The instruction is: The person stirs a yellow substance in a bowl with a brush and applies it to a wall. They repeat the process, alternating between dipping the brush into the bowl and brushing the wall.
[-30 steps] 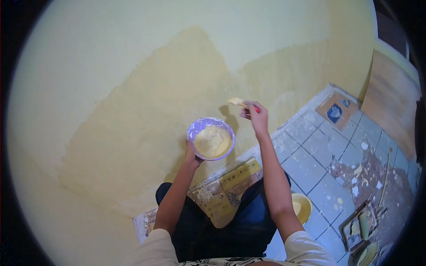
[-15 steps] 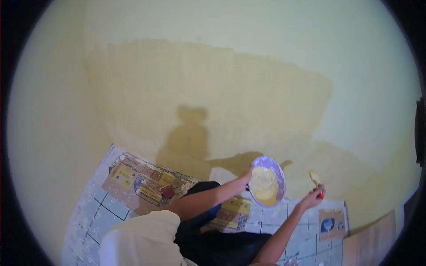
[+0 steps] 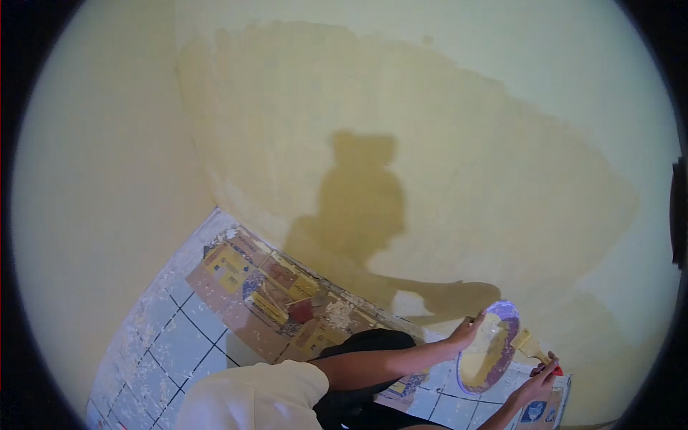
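My left hand (image 3: 467, 334) grips the left rim of a purple bowl (image 3: 506, 351), which is tilted and holds yellowish paint (image 3: 481, 355). In my right hand (image 3: 541, 380) is a paintbrush (image 3: 529, 347) with a red handle end, held just right of the bowl. The bristles are coated in yellow and point up and left, close beside the bowl's right rim. Whether they touch the rim I cannot tell. In front stands a wall (image 3: 459, 165) with a darker yellow painted patch.
Flattened printed cardboard (image 3: 244, 315) with paint flakes and scraps lies along the wall's foot. Tiled floor (image 3: 193, 344), speckled white, shows at the lower left. A second wall (image 3: 107, 193) meets the first at the left corner. A dark object (image 3: 677, 215) is at the right edge.
The view has shifted and turned. The bowl and both hands now appear lower and further right. The bowl looks more tilted, and the brush is closer to its rim.
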`<state>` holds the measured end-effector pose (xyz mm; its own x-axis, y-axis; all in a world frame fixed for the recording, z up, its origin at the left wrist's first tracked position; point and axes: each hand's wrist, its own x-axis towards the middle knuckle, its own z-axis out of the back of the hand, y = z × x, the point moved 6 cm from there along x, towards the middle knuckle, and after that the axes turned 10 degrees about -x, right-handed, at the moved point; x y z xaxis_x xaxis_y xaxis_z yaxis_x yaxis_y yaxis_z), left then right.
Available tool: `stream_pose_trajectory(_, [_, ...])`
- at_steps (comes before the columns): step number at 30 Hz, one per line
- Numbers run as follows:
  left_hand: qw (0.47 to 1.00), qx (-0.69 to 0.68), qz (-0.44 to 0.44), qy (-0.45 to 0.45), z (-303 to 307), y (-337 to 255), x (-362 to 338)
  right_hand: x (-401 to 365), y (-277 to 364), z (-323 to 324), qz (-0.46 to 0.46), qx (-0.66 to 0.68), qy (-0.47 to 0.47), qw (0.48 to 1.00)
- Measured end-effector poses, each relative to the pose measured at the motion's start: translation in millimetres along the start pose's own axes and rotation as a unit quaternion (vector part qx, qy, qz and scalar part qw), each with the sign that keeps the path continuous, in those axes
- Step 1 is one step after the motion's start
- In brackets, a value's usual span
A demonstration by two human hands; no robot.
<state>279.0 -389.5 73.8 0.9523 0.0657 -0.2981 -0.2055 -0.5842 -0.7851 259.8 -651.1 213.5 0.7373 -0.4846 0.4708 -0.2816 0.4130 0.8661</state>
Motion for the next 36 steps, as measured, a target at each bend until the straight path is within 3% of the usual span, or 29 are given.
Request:
stream_pose_trajectory(5, [1.000, -0.009, 0.011, 0.012, 15.1, -3.3, -16.5, -27.4, 34.5, -25.2, -0.001, 0.004, 0.044, 0.999])
stream_pose_trajectory(7, [0.996, -0.056, -0.071, 0.000, 20.0, -19.4, -27.4, -36.7, 49.3, -27.0, 0.016, 0.007, 0.041, 0.999])
stream_pose_trajectory(14, [0.994, -0.035, -0.084, -0.059, 43.4, -15.4, -15.5, -56.3, 57.6, -19.9, 0.055, 0.037, 0.006, 0.998])
stream_pose_trajectory(20, [0.994, -0.066, -0.086, -0.016, 40.2, -24.7, -17.2, -66.5, 35.4, -25.4, 0.063, 0.012, 0.004, 0.998])
stream_pose_trajectory(25, [0.984, 0.054, -0.169, 0.006, 29.6, -41.9, -8.5, -69.2, 23.9, -24.1, 0.085, -0.060, 0.023, 0.994])
stream_pose_trajectory(27, [0.986, 0.065, -0.146, 0.049, 25.9, -36.2, 7.3, -63.9, 13.8, -16.1, 0.072, -0.060, 0.024, 0.995])
stream_pose_trajectory(31, [0.983, 0.031, -0.177, 0.032, 24.8, -36.3, 16.3, -49.4, -18.3, -7.3, 0.018, -0.007, 0.017, 1.000])
stream_pose_trajectory(33, [0.984, 0.058, -0.171, -0.003, 26.4, -34.3, 17.1, -48.9, -22.9, -2.9, 0.044, -0.039, 0.002, 0.998])
stream_pose_trajectory(36, [0.987, 0.066, -0.146, 0.029, 25.6, -35.6, 13.8, -45.9, -34.6, 2.0, 0.042, -0.034, -0.002, 0.999])
